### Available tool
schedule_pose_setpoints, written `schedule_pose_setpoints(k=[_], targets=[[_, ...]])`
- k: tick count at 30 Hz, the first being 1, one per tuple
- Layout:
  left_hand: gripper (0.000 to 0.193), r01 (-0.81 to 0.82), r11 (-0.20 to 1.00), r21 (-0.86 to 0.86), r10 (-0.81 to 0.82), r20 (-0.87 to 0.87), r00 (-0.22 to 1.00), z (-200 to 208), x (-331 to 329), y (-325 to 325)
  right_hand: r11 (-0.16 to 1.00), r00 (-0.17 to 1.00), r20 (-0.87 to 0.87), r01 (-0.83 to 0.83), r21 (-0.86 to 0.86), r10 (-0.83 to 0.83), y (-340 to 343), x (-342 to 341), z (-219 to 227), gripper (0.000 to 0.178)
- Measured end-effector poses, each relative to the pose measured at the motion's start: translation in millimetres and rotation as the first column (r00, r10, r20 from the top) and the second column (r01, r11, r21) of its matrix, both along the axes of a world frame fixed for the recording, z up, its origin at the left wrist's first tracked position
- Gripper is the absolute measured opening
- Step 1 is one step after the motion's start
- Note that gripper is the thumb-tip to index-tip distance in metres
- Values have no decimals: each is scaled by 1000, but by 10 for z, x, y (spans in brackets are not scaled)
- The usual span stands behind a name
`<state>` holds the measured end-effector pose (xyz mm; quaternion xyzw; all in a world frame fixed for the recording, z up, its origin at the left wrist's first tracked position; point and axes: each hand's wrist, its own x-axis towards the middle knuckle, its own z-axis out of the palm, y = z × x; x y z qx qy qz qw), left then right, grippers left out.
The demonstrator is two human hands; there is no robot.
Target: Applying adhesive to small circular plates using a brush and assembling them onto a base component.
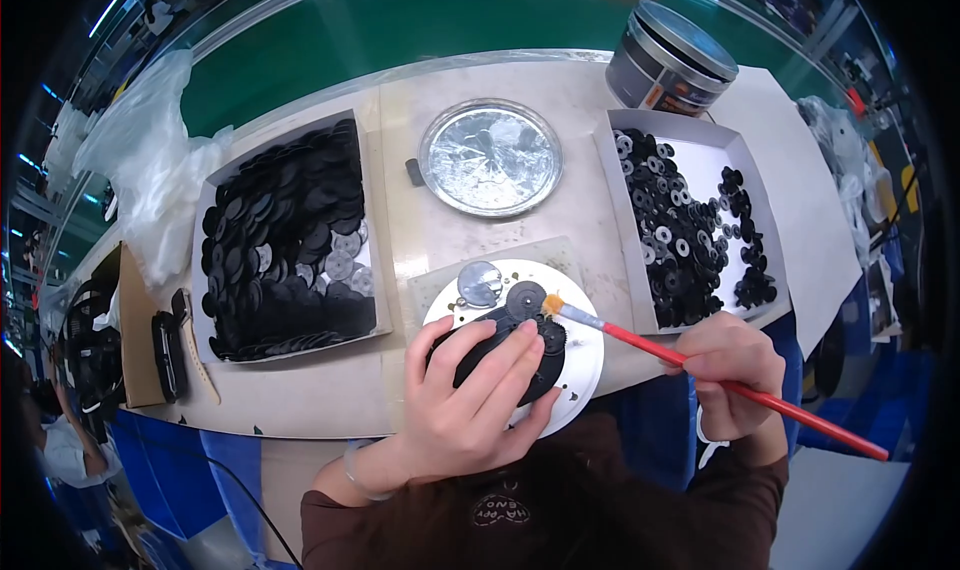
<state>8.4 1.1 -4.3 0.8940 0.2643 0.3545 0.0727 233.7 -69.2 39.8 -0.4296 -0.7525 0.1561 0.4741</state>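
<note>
A white round plate (590, 365) lies at the table's near edge, with a black round gear assembly (548, 372) on it. My left hand (475, 400) is curled over the assembly, fingers pressed on its top and side. My right hand (735, 370) pinches the red handle of a paintbrush (640, 342). The brush's yellowish bristles touch the assembly beside a dark round gear (525, 298). A shiny silver disc (480, 284) sits toward the plate's far left rim. Part of the assembly is hidden under my left fingers.
A box of black and clear discs (380, 305) stands left; another box (735, 145) holds small black and grey gears right. Behind the plate is a shiny round tin lid (492, 158), with a small black cylinder (414, 172) beside it. A tin (668, 60) stands far right.
</note>
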Motion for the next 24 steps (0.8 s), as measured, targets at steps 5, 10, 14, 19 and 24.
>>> schedule_pose_setpoints(k=[5,10,14,19,24], targets=[[39,-6,1000,-17,6,-9,1000,-11,1,-16,998,995,-101,18,-64,-25,-33,33,19,8],[38,-19,1000,-5,19,-9,1000,-5,0,-15,1000,998,-53,15,-15,-15,107,-31,-49,8],[37,-26,1000,-8,26,-1,1000,-3,1,-19,999,998,-63,-5,-52,1,19,-12,20,8],[37,-31,999,-7,31,-7,1000,-2,3,-26,971,901,-396,92,-219,-175,26,-63,-96,14],[38,-29,1000,-10,29,-11,1000,-5,4,-23,968,896,-397,113,-224,-197,-1,-12,-56,15]])
